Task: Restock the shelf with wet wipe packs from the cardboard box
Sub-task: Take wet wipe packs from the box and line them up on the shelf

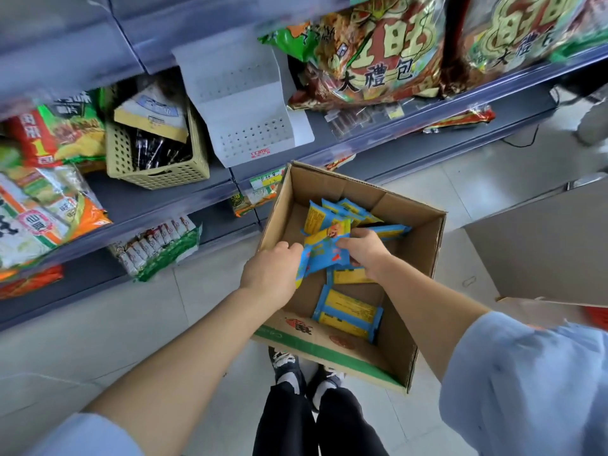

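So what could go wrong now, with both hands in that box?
The left hand and right hand hold several wet wipe packs at once; a loose grip could let one slide out. The cardboard box sits right by the person's shoes, so a step forward might trip.

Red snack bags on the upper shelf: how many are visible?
2. One red snack bag lies beside the white perforated divider; the other further right, cut by the top edge. More may be hidden.

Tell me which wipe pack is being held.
The blue cartoon-face pack, gripped between left hand and right hand; the rest lie loose in the cardboard box.
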The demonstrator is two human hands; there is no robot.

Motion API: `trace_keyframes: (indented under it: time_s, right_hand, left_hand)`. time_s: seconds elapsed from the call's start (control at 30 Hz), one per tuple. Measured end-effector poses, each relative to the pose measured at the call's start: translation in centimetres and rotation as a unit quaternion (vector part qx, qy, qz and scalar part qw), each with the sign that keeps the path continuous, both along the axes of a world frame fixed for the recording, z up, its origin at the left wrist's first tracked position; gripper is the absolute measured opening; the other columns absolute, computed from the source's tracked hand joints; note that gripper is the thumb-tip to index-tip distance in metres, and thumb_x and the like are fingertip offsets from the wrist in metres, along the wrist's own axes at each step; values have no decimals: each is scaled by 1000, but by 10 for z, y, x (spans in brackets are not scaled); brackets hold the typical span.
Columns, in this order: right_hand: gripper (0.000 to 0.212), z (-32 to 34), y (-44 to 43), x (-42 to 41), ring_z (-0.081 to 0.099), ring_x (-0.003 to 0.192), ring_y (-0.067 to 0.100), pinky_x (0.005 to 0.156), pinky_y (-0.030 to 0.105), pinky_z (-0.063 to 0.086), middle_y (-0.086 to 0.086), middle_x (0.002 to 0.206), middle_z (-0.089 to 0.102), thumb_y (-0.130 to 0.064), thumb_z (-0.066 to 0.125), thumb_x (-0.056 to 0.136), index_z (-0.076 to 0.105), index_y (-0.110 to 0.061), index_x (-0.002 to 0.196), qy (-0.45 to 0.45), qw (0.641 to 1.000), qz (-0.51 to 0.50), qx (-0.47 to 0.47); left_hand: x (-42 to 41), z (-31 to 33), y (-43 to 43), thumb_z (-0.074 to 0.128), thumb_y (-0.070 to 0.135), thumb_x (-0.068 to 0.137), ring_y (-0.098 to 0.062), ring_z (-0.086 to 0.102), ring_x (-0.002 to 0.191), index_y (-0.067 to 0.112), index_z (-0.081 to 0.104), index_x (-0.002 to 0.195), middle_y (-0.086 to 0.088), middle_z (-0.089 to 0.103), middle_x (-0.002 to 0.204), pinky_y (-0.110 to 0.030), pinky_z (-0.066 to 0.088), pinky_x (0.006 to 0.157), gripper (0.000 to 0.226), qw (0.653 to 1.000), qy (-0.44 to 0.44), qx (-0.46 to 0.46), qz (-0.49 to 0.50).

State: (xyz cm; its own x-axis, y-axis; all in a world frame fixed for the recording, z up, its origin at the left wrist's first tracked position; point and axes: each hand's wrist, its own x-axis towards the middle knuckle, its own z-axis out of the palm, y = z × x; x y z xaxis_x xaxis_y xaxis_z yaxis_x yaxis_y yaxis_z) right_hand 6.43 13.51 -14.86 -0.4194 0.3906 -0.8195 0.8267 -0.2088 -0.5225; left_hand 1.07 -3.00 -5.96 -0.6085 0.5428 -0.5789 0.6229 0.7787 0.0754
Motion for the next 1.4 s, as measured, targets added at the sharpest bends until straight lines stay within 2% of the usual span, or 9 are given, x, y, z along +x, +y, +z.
trace_keyframes:
  time_s: [0.2, 0.4, 0.57, 0.67, 0.77, 0.9, 0.97, 1.13, 1.4]
  right_hand:
    - [44, 28, 5, 1, 53, 122, 26, 100, 37, 46, 4, 137, 53, -19, 57, 95, 49, -13, 138, 15, 997, 13, 71]
    - [22, 68, 14, -5, 66, 92, 26, 75, 46, 59, 7, 111, 62, -25, 59, 94, 59, -22, 116, 77, 984, 21, 162]
    - [49, 104, 30, -10, 68, 80, 18, 52, 28, 54, 9, 101, 68, -44, 71, 82, 58, -10, 114, 67, 987, -139, 54]
    - [47, 125, 35, -17, 65, 78, 21, 58, 29, 50, 7, 97, 67, -57, 64, 81, 60, -15, 102, 86, 981, -171, 24]
    - [64, 138, 33, -25, 70, 88, 28, 84, 44, 57, 10, 102, 72, -67, 70, 67, 67, -15, 103, 121, 990, -71, 14]
    - [60, 158, 19, -29, 68, 89, 26, 84, 45, 55, 5, 92, 71, -69, 80, 50, 70, -18, 80, 133, 984, 116, 20]
    - [81, 161, 15, -29, 61, 84, 21, 74, 39, 49, 4, 88, 63, -79, 78, 34, 64, -15, 82, 143, 975, 170, 24]
    - [51, 174, 12, -24, 57, 73, 24, 69, 37, 43, 8, 76, 61, -69, 79, 44, 68, -21, 57, 156, 959, 234, 15]
    - [46, 173, 30, -16, 58, 104, 20, 97, 42, 47, 1, 111, 63, -24, 82, 70, 61, -22, 111, 31, 897, 432, 89]
  left_hand:
    - [-9, 19, -6, 60, 19, 90, -23, 59, 90, 27, 51, 110, 1, 62, 106, -33, 42, 60, 23, 993, -15, 68, 93]
    - [-23, 46, -12, 73, 16, 80, -16, 58, 93, 36, 60, 87, 9, 60, 109, -37, 52, 78, 25, 949, -115, 179, 234]
    - [-32, 79, -18, 71, 8, 82, -15, 58, 90, 31, 64, 87, 5, 60, 108, -28, 49, 69, 24, 925, -146, 230, 265]
    - [-34, 100, -19, 71, 5, 81, -19, 61, 94, 30, 67, 92, 1, 59, 111, -37, 55, 80, 27, 915, -176, 241, 273]
    - [-34, 114, -15, 73, 8, 79, -19, 57, 105, 28, 55, 120, 0, 54, 124, -40, 52, 90, 49, 920, -181, 230, 259]
    - [-34, 127, -3, 73, 12, 81, -22, 49, 125, 22, 33, 147, -8, 46, 141, -40, 45, 101, 78, 914, -183, 237, 273]
    - [-33, 130, 1, 73, 12, 82, -21, 51, 124, 18, 45, 140, -6, 51, 138, -36, 46, 98, 65, 927, -173, 218, 251]
    - [-27, 129, 6, 73, 17, 80, -21, 61, 95, 12, 65, 102, -3, 63, 103, -31, 47, 73, 24, 955, -129, 153, 220]
    - [-41, 119, -7, 72, 11, 80, -25, 61, 91, 5, 64, 94, -11, 63, 102, -35, 49, 75, 17, 926, -157, 190, 287]
